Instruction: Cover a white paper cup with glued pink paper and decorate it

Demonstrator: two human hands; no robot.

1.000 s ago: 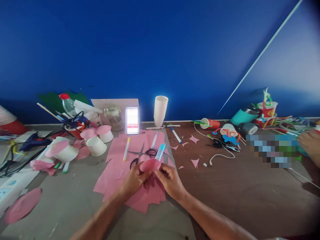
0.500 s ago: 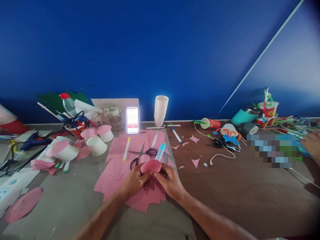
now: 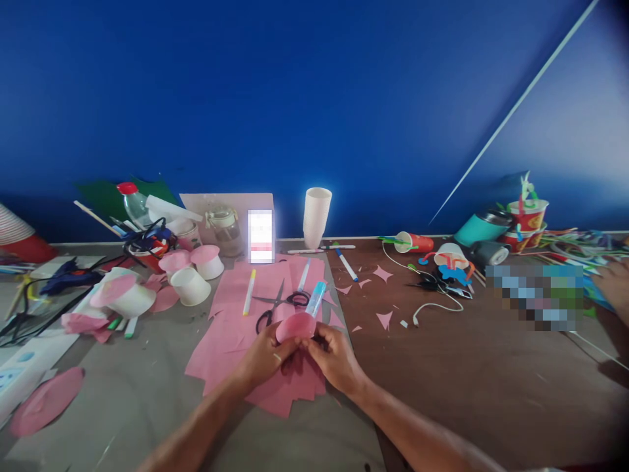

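My left hand [image 3: 268, 353] and my right hand [image 3: 335, 357] are both closed on a rounded pink paper piece [image 3: 295, 326], thumbs at its near edge. Whether anything sits beneath it, my fingers hide. Below lie overlapping pink sheets [image 3: 223, 354]. Just beyond the hands, open black-handled scissors [image 3: 275, 303] rest on the sheets. A blue-capped clear tube [image 3: 316, 299] lies close to my right fingers. A yellow-capped marker [image 3: 249, 293] and a light blue marker [image 3: 304, 275] are farther up the sheets.
White cups [image 3: 190, 286], some topped with pink discs, stand left. A tall cup stack [image 3: 317, 216] and a lit phone [image 3: 261, 237] stand near the blue wall. Pink scraps [image 3: 384, 320] and a white cable [image 3: 432, 305] lie right. Another person's hand [image 3: 613, 285] shows far right.
The pink piece tilts and bends slightly between my fingers. Both hands stay nearly in place, and the table things have not moved.
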